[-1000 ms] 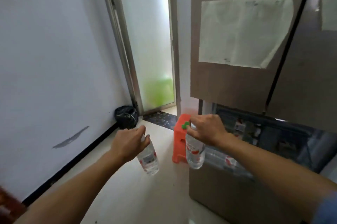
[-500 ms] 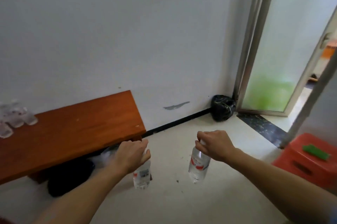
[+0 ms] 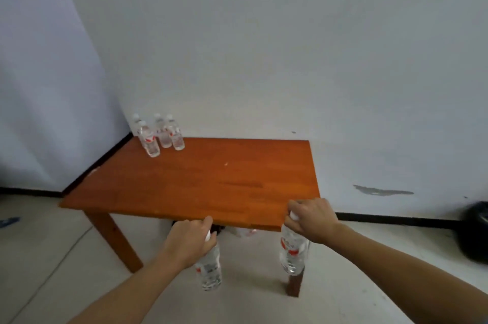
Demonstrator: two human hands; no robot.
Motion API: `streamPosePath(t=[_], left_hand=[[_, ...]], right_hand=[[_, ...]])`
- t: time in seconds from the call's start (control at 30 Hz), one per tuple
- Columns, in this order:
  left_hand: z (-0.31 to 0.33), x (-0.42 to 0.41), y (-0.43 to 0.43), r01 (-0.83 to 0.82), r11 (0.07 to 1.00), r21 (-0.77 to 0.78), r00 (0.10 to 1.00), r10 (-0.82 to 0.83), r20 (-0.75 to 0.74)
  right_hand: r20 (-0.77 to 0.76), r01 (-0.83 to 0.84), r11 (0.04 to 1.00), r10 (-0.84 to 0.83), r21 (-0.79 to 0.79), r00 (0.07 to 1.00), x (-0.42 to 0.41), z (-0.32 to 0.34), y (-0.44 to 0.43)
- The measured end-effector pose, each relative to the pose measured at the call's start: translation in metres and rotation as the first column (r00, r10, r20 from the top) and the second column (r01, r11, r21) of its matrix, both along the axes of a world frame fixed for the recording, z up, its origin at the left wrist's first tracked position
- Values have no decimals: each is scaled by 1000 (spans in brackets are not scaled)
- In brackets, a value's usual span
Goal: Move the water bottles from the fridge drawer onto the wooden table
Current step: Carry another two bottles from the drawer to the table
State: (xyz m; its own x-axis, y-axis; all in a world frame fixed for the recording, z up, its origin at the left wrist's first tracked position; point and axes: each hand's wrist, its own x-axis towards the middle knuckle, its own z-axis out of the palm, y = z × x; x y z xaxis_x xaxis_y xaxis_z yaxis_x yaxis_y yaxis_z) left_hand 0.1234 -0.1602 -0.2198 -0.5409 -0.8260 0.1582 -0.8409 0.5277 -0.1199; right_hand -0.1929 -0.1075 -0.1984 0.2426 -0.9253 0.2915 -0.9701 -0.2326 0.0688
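Note:
My left hand (image 3: 188, 242) grips a clear water bottle (image 3: 210, 268) by its neck; the bottle hangs below the hand, just in front of the table's near edge. My right hand (image 3: 310, 219) holds a second water bottle (image 3: 293, 252) by its white cap, at the table's near right corner. The wooden table (image 3: 200, 184) stands against the white wall. Several water bottles (image 3: 161, 135) with red labels stand upright in a cluster at its far left corner. The fridge drawer is out of view.
A black bag (image 3: 475, 231) lies on the floor at the right by the wall. Dark and white items (image 3: 237, 230) sit under the table. A thin cable (image 3: 52, 271) runs across the pale floor at the left.
The view has swung left from the fridge and doorway to face the table. Both hands have carried their bottles up to the table's near edge.

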Motion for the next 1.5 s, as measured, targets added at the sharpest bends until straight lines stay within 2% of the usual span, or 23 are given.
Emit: streamPosePath(t=[0.1,0.2,0.33,0.6,0.83,1.03,1.27,1.5], left_hand=[[11,22,-33,-76,997,-2,996,76,-53],[21,45,-60,-220,975,14,975,220,-17],[8,87,-108,-291,957,23,957,291,-1],[4,190,-246,-235,968,87,972,233,36],[27,258,-360,-244,965,92,969,246,-12],[13,298,-446,-273,959,82,962,274,-7],[-7,326,-555,-253,955,153,966,258,-11],[-21,341,-655,-261,957,129,962,268,-43]], right_hand=[[-16,-35,999,35,17,999,22,6,-74],[-19,-133,990,134,49,991,55,2,-134],[-13,-179,980,181,89,983,102,-8,-200],[-11,-148,979,151,142,988,211,-20,-332],[41,-59,992,55,110,998,277,-10,-427],[46,-100,994,98,42,994,315,-12,-522],[89,-88,986,75,145,993,357,-33,-639],[62,-8,974,-6,227,998,396,-47,-729]])
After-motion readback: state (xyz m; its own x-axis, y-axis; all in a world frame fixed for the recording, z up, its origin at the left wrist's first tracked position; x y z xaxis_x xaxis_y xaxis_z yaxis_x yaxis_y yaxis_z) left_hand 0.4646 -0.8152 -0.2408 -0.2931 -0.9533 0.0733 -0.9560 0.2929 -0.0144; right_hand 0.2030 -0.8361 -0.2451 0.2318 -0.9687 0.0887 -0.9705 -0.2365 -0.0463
